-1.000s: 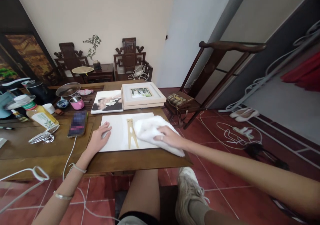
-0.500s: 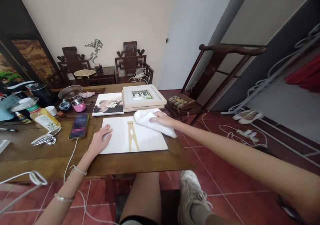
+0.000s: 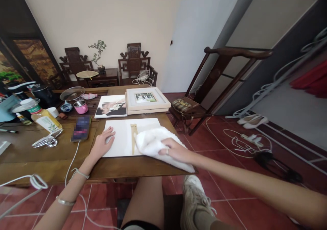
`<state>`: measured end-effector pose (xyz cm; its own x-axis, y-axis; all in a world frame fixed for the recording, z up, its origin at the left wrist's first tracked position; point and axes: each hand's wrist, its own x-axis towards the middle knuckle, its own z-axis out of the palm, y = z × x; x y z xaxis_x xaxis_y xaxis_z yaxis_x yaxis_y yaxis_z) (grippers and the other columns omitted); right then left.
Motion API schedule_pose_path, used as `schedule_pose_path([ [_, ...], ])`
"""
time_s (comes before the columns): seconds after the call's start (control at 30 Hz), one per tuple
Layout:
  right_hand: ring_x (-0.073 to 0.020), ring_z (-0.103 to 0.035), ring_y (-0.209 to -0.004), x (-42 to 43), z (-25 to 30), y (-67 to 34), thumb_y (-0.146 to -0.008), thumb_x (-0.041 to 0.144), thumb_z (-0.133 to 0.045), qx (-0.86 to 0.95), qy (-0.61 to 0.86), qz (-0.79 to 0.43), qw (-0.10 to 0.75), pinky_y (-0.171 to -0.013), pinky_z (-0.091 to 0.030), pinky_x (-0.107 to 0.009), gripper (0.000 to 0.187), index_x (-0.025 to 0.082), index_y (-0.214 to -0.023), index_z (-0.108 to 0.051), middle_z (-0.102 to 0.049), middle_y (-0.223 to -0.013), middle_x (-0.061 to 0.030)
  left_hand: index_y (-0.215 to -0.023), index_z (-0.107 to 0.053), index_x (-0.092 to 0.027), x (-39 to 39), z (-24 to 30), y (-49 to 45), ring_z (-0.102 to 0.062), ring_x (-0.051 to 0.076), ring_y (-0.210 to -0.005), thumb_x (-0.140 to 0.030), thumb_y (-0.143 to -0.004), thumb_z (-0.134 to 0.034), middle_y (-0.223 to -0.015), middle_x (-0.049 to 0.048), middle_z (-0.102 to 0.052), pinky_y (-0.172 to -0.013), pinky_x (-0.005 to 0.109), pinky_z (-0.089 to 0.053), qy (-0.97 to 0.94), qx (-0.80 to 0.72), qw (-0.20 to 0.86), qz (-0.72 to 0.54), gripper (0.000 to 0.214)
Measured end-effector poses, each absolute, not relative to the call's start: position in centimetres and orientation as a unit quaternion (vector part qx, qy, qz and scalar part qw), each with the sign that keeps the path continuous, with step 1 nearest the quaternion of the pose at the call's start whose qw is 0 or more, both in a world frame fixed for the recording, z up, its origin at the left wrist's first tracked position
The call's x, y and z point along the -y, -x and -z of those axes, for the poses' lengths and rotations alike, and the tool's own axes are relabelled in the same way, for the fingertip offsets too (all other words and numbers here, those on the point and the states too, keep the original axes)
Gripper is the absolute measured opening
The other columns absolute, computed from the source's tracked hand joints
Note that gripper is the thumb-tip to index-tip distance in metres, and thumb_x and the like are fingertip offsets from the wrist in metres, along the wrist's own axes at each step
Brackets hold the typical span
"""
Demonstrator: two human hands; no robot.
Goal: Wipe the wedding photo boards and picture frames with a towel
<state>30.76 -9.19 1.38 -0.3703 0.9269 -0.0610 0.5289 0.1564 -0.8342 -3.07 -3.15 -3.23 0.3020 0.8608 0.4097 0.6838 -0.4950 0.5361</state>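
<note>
A white board lies flat near the table's front edge, with a tan cat-shaped figure at its middle. My left hand rests on the board's left edge, fingers apart and holding nothing. On the board's right part, my right hand grips a fluffy white cloth and presses it down. The cloth covers the right side of the figure and the board's lower right corner, and its end reaches the table's right edge.
Behind the board lie a photo panel and a pale framed picture. To the left are a phone on a white cable, a silver hair clip, a bottle of yellow liquid and a pink cup. A wooden chair stands right.
My right hand has drawn the cloth from the board's upper right toward its lower right, nearer me. Part of the tan figure is now covered. My left hand stays put.
</note>
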Motion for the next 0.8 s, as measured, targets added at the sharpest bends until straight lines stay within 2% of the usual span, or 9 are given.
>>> schedule_pose_path([
  [0.17, -0.0182, -0.051, -0.066, 9.8, -1.9, -30.6, -0.063, 0.031, -0.057, 0.728, 0.501, -0.407, 0.232, -0.06, -0.039, -0.028, 0.015, 0.02, -0.054, -0.054, -0.057, -0.061, 0.0013, -0.106, -0.07, -0.015, 3.1, 3.3, 3.0, -0.052, 0.027, -0.128, -0.037, -0.087, -0.051, -0.128, 0.016, -0.062, -0.11, 0.048, -0.038, -0.796, -0.483, 0.129, -0.341, 0.035],
  [0.37, -0.0186, -0.053, -0.067, 2.7, -2.3, -30.1, -0.064, 0.035, -0.053, 0.706, 0.515, -0.408, 0.264, -0.058, -0.039, -0.027, 0.017, 0.019, -0.06, -0.056, -0.058, -0.066, 0.0003, -0.105, -0.071, -0.018, 3.1, 3.3, 3.1, -0.053, 0.027, -0.127, -0.038, -0.086, -0.052, -0.128, 0.0125, -0.063, -0.11, 0.048, -0.039, -0.794, -0.483, 0.125, -0.346, 0.033],
  [0.57, -0.0196, -0.055, -0.067, -1.5, -2.0, -27.7, -0.069, 0.036, -0.051, 0.694, 0.52, -0.398, 0.299, -0.058, -0.041, -0.029, 0.019, 0.018, -0.07, -0.058, -0.06, -0.07, -0.002, -0.106, -0.071, -0.016, 3.1, 3.1, 3.0, -0.052, 0.028, -0.128, -0.037, -0.087, -0.052, -0.128, 0.0145, -0.063, -0.111, 0.048, -0.037, -0.795, -0.483, 0.132, -0.342, 0.034],
  [0.67, -0.0197, -0.054, -0.067, 0.7, -1.7, -25.6, -0.073, 0.036, -0.05, 0.715, 0.506, -0.366, 0.315, -0.066, -0.043, -0.031, 0.02, 0.021, -0.059, -0.048, -0.052, -0.063, 0.0005, -0.106, -0.071, -0.016, 3.2, 3.1, 3.0, -0.052, 0.028, -0.127, -0.037, -0.087, -0.052, -0.128, 0.0149, -0.063, -0.111, 0.048, -0.037, -0.795, -0.484, 0.134, -0.339, 0.034],
  [0.8, -0.0216, -0.058, -0.069, 6.0, -1.8, -23.6, -0.068, 0.026, -0.058, 0.776, 0.436, -0.352, 0.291, -0.089, -0.041, -0.037, 0.029, 0.024, -0.048, -0.036, -0.034, -0.049, 0.0053, -0.107, -0.071, -0.015, 3.2, 3.0, 2.9, -0.051, 0.028, -0.128, -0.037, -0.087, -0.052, -0.129, 0.0149, -0.062, -0.112, 0.048, -0.036, -0.795, -0.485, 0.136, -0.338, 0.035],
])
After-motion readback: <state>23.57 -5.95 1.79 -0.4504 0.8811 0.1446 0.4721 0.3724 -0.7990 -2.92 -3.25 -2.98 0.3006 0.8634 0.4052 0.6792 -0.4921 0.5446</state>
